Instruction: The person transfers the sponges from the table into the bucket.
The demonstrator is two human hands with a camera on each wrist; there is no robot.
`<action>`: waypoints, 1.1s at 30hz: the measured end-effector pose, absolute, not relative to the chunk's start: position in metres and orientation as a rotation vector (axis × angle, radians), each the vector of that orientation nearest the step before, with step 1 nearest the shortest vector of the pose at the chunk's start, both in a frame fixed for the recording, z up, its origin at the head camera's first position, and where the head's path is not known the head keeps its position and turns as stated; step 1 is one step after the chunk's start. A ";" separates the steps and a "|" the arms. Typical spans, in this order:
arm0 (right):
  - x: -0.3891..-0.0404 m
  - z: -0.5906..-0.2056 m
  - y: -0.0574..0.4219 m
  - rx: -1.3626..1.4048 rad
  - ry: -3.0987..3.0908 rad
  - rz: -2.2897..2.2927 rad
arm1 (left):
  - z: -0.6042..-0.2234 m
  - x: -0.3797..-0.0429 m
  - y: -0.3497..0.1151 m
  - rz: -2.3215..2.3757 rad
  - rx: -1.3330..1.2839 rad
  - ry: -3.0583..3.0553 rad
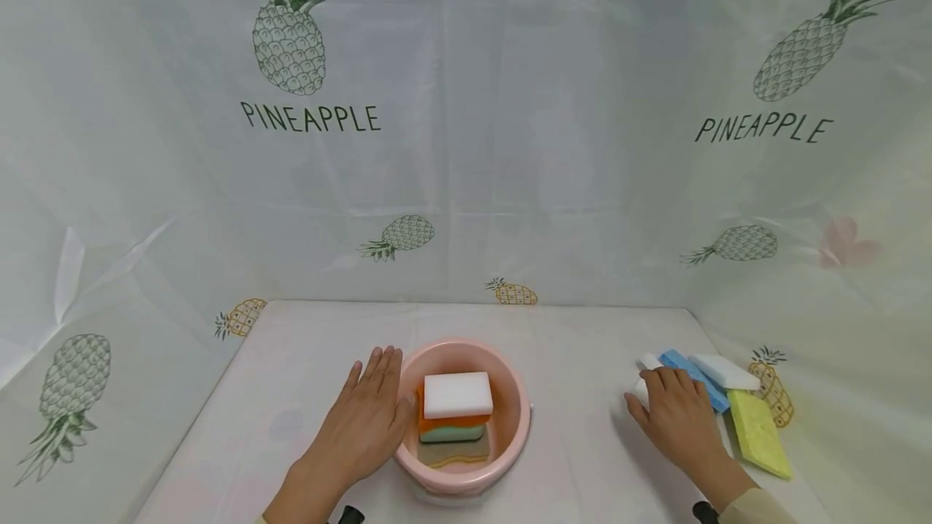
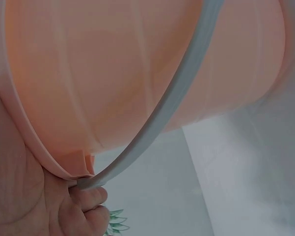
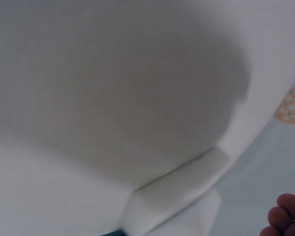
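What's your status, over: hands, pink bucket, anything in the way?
Left hand against pink bucket, fingers straight. Right hand near a white block, no grip seen. Bucket upright, white sponge topping its stack. Blue block beside right hand; might hinder.

Left hand [image 2: 37, 191] against gray-handled pink bucket [image 2: 113, 73]

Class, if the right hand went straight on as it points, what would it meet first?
Probably the white block just ahead of the right hand in the head view, though depth is unclear and it might pass above.
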State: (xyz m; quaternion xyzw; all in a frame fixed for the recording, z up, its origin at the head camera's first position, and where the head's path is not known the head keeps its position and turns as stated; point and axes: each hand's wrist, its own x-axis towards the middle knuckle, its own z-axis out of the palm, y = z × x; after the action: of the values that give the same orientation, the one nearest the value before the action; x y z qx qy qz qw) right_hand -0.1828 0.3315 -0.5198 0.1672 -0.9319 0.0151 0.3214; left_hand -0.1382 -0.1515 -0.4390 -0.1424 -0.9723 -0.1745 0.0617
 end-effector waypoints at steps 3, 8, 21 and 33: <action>-0.176 -0.523 0.347 0.363 -2.535 0.001 | -0.439 -0.139 -0.151 -0.543 -0.424 -2.952; -0.166 -0.527 0.365 0.253 -2.620 -0.056 | -0.438 -0.139 -0.151 -0.570 -0.409 -2.966; -0.162 -0.543 0.391 0.064 -2.721 -0.140 | -0.436 -0.136 -0.150 -0.577 -0.417 -2.972; -0.168 -0.542 0.392 -0.119 -2.959 -0.026 | -0.438 -0.138 -0.150 -0.573 -0.403 -2.973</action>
State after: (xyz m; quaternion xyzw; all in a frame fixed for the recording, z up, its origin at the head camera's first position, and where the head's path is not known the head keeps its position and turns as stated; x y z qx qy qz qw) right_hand -0.1680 0.3923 -0.5422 -0.0401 -0.9951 -0.0086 0.0897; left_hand -0.1383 -0.1499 -0.4379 -0.1317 -0.9724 -0.1873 0.0436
